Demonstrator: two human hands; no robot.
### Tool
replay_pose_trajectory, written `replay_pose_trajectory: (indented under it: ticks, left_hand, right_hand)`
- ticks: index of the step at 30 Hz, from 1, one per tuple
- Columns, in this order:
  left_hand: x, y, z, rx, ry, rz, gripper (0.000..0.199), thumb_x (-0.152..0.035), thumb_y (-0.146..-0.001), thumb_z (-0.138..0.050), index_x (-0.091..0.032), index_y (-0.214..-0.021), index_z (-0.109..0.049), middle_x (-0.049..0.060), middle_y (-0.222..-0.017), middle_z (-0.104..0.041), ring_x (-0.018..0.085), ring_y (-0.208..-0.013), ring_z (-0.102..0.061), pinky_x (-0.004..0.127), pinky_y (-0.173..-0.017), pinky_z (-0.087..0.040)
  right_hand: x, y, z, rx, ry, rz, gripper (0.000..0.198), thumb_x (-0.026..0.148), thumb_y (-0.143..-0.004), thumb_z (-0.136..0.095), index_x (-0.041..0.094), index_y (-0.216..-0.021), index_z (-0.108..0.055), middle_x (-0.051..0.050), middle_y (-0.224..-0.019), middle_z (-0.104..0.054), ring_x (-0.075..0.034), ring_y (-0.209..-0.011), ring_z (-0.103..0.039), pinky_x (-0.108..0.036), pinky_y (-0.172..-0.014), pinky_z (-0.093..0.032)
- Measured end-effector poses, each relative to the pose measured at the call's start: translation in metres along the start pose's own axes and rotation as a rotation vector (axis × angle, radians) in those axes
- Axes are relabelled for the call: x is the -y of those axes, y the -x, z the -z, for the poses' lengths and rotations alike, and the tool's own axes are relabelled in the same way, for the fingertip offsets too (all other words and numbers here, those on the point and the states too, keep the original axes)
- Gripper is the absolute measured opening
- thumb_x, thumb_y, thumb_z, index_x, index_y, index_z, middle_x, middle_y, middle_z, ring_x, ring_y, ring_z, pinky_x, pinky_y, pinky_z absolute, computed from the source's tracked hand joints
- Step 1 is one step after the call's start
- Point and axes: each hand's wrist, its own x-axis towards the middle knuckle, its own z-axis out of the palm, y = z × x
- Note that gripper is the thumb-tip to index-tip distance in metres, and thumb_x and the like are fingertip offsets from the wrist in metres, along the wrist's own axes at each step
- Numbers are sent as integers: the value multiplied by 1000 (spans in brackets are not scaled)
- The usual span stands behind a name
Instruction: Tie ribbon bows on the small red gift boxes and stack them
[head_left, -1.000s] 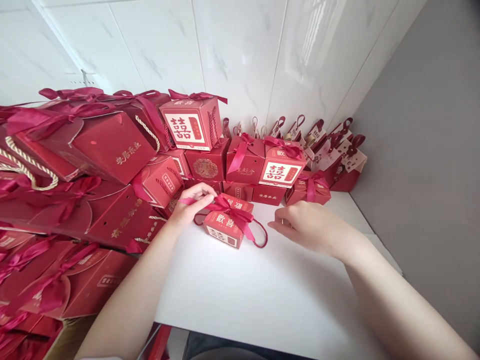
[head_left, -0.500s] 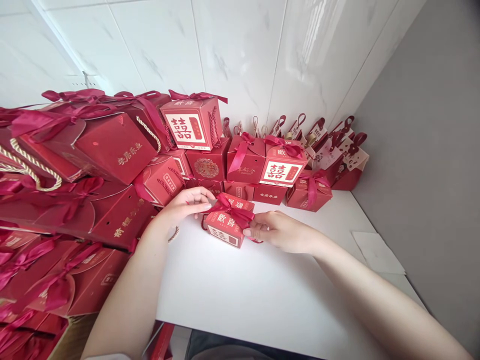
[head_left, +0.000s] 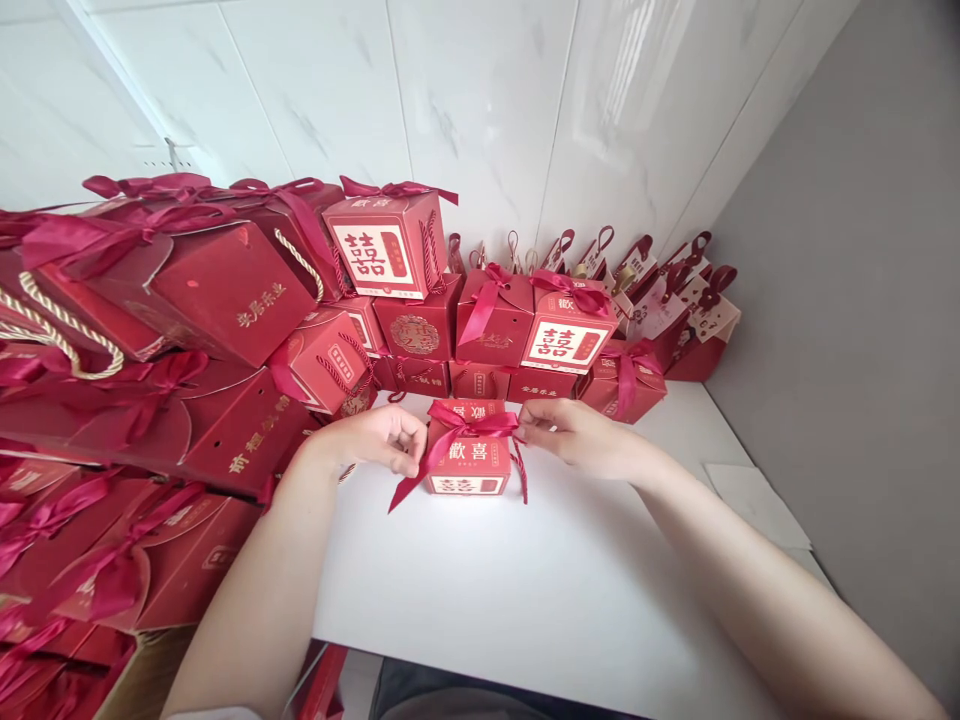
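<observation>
A small red gift box (head_left: pixel 480 457) with white Chinese characters rests on the white table in front of me. A dark pink ribbon (head_left: pixel 469 427) is tied in a bow across its top, one tail slanting down past the left side. My left hand (head_left: pixel 390 438) is at the box's left side, fingers curled and closed at the ribbon tail. At the other side my right hand (head_left: pixel 574 437) pinches the ribbon's right end between thumb and fingers. A twisted red cord handle (head_left: pixel 520 472) hangs on the box's right side.
Stacked larger red boxes (head_left: pixel 217 290) with ribbons and rope handles fill the left. More small red boxes (head_left: pixel 495 320) stand behind, and loop-handled gift bags (head_left: pixel 686 300) lean at the back right. White paper (head_left: pixel 754 505) lies by the grey partition (head_left: pixel 840 300).
The box has turned to face me squarely, its front now toward the table's near edge. My left hand has come lower, and a ribbon tail now hangs out to the left.
</observation>
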Motion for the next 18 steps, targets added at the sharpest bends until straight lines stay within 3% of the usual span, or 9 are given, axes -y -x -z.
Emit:
replay_pose_trajectory:
  ticks: [2,4,6,7,9,11,14,18]
  left_hand:
    - [-1,-4,-2,-55,-57,-64,36,-46,-73,-73,-16,-61,-56,-1,-55,-54,12,-51,-48,26,-53,-34]
    - [-2,-12,-6,-304,-77,-196,35,-47,-82,-64,-17,-66,-53,-2,-60,-53,12,-57,-49,26,-58,-37]
    - [-2,-21,-12,-565,-87,-342,25,-42,-83,-64,-19,-79,-56,-1,-76,-58,15,-74,-55,26,-70,-43]
    - [-2,-26,-16,-628,-81,-399,23,-41,-83,-65,-20,-87,-57,1,-88,-61,17,-86,-57,28,-78,-44]
    - [-1,-34,-24,-620,-51,-461,28,-39,-82,-66,-20,-102,-58,5,-110,-61,22,-110,-55,32,-94,-43]
    - [0,-38,-32,-531,-37,-464,34,-37,-82,-67,-20,-110,-57,8,-123,-59,25,-123,-50,37,-105,-38]
    - [-1,-39,-42,-446,-46,-416,37,-33,-82,-68,-21,-115,-56,9,-127,-59,26,-125,-51,40,-108,-37]
    - [-1,-38,-45,-466,-72,-361,40,-34,-80,-71,-22,-115,-56,8,-125,-60,27,-120,-55,41,-102,-43]
  right_hand:
    - [-1,2,6,29,-22,9,30,43,-92,-51,17,-80,-59,-1,-80,-61,-15,-76,-57,-28,-71,-44]
    - [1,5,11,122,-92,11,35,47,-92,-52,16,-79,-61,-3,-79,-64,-16,-76,-60,-28,-73,-46]
    - [6,9,12,224,-173,-3,39,51,-90,-55,15,-79,-64,-4,-77,-67,-16,-73,-61,-28,-71,-48]
    - [9,11,11,265,-206,-6,40,53,-88,-57,15,-80,-65,-5,-78,-68,-15,-72,-62,-27,-70,-49]
    - [15,14,7,328,-249,-14,41,55,-86,-60,14,-82,-68,-6,-79,-71,-15,-69,-63,-27,-67,-50]
    - [20,16,1,364,-259,-34,44,57,-85,-61,14,-82,-69,-7,-80,-72,-15,-66,-64,-27,-64,-51]
    - [24,18,-7,388,-264,-62,47,60,-85,-59,15,-80,-69,-7,-78,-72,-16,-63,-67,-26,-60,-51]
    - [27,18,-15,402,-302,-79,44,57,-85,-60,14,-79,-69,-6,-72,-73,-15,-58,-68,-23,-56,-46]
